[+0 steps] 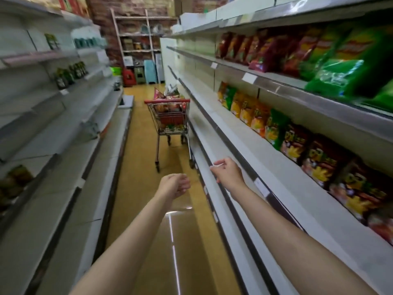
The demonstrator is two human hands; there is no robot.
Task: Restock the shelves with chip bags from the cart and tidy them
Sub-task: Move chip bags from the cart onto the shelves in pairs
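Both hands reach forward, fingers loosely curled, holding nothing: left hand (174,185), right hand (228,173). Straight ahead down the aisle waits the cart (170,118) of chip bags, well apart, roughly equidistant.

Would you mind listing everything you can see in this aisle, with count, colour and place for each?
shopping cart: one, metal with red handle, mid-aisle ahead, loaded with bags
chip bags: a row, orange, green and dark red, middle right shelf
upper chip bags: a row, red and green, higher right shelf
dark packets: several, green-black, left shelves
back rack: one, pale, far end by brick wall
floor: yellowish, glossy
left hand: loosely curled, empty, over aisle
right hand: loosely curled, empty, by right shelf edge
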